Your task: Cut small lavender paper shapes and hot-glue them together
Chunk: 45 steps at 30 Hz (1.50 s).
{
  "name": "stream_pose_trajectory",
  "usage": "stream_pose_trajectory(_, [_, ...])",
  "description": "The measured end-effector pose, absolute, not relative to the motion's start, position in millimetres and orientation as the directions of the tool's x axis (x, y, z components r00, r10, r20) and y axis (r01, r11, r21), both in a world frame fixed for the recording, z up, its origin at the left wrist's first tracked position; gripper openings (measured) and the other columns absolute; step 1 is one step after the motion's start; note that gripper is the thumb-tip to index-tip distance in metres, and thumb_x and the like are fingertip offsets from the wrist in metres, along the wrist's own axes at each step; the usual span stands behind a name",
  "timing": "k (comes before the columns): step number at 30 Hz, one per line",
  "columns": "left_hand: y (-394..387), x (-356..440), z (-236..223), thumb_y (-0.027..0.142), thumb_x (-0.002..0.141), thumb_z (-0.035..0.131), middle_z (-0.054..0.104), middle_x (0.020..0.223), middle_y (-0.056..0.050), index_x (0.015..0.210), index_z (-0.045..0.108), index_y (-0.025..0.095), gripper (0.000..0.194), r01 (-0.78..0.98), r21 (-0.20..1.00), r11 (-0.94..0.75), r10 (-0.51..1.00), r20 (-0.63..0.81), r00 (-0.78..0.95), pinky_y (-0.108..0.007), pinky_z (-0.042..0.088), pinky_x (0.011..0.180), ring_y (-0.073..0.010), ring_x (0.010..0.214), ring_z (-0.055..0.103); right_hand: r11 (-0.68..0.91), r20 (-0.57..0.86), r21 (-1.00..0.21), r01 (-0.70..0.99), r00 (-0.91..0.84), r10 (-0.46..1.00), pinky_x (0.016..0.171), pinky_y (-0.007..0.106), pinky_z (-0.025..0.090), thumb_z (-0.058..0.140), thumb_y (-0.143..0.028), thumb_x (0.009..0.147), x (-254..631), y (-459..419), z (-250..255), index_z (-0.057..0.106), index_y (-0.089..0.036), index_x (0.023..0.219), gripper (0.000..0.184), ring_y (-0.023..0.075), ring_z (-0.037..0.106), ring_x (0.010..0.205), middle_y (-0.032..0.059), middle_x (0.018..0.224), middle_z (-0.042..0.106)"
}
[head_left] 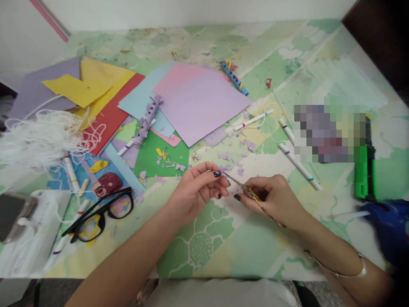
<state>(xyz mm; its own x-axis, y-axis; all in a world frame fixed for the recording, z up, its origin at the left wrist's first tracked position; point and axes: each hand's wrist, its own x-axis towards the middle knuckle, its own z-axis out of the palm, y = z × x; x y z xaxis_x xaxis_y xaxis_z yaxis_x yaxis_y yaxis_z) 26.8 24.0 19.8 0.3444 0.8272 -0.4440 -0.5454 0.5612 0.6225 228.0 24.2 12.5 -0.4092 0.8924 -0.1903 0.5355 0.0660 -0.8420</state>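
Observation:
Gold-handled scissors [252, 194] are gripped in my right hand [275, 197], their narrow blades pointing up and left. Thumb and fingertips of my left hand [203, 187] pinch a small piece of purple paper [223, 172] at the blade tips; most of that piece is hidden by the fingers. Just beyond the hands, purple paper scraps [237, 169] lie scattered on the patterned tablecloth. Past them rests a large lilac sheet [204, 102]. A rolled purple paper tube [147, 119] with dark dots and cut-out shapes lies to its left.
White string [41, 136], black glasses [119, 204] and a power strip [47, 230] occupy the left side. Several markers [300, 166], a green cutter [361, 175] and a blue glue gun [390, 226] are on the right. A blue paper tube [234, 77] lies at the back.

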Motion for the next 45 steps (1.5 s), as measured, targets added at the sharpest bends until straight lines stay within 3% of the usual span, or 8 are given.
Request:
stream_pose_trajectory(15, [18.7,30.6,21.8,0.023,0.08,0.065,0.069,0.066,0.001,0.077,0.057,0.018,0.01,-0.38,0.85,0.364,0.931,-0.324,0.168,-0.019,0.049,0.041,-0.0129,0.052,0.066,-0.019,-0.242,-0.874,0.485,-0.401,0.883,0.043,0.022,0.02,0.062,-0.034,0.077,221.8,20.2,11.6,0.052,-0.016,0.055,0.03,0.0069,0.025,0.048,-0.0057,0.049,0.03])
stream_pose_trajectory(32, [22.8,26.7,25.1,0.021,0.068,0.064,0.062,0.049,0.001,0.059,0.062,0.016,0.01,-0.374,0.751,0.544,0.839,-0.496,0.226,-0.015,0.03,0.033,-0.0068,0.036,0.051,-0.018,-0.259,-0.874,0.486,-0.433,0.863,0.043,0.022,0.021,0.063,-0.035,0.077,221.6,19.6,10.2,0.055,-0.016,0.057,0.029,0.0069,0.026,0.048,-0.0058,0.05,0.031])
stream_pose_trajectory(45, [24.0,23.4,23.3,0.02,0.064,0.064,0.059,0.041,0.001,0.055,0.064,0.016,0.01,-0.371,0.741,0.56,0.829,-0.505,0.241,-0.015,0.031,0.033,-0.0049,0.031,0.044,-0.07,-0.303,-0.888,0.454,-0.464,0.832,0.041,0.022,0.017,0.065,-0.036,0.077,224.6,21.7,9.4,0.05,-0.017,0.056,0.032,0.0066,0.022,0.048,-0.0063,0.05,0.028])
